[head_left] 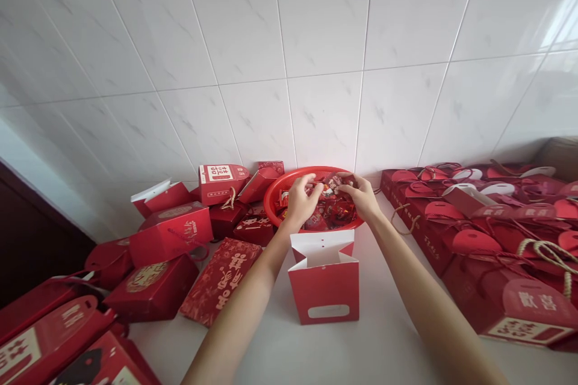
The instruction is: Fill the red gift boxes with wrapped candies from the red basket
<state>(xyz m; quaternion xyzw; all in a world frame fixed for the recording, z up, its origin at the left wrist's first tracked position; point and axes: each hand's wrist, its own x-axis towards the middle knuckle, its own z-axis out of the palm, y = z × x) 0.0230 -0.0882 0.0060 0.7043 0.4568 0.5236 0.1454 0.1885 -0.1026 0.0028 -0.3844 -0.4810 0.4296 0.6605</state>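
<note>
Wrapped sweets: lie inside red basket. Left hand: loose, half-wide grip; right hand: narrow grip, cannot tell on what. Flat box, gold Chinese characters, front-left of basket; open box directly in front.

Wall faced with white, grey-veined tiles; pale tabletop seen below wall; glare reflected at wall's right; dark surface glimpsed at wall's lower left.
</note>
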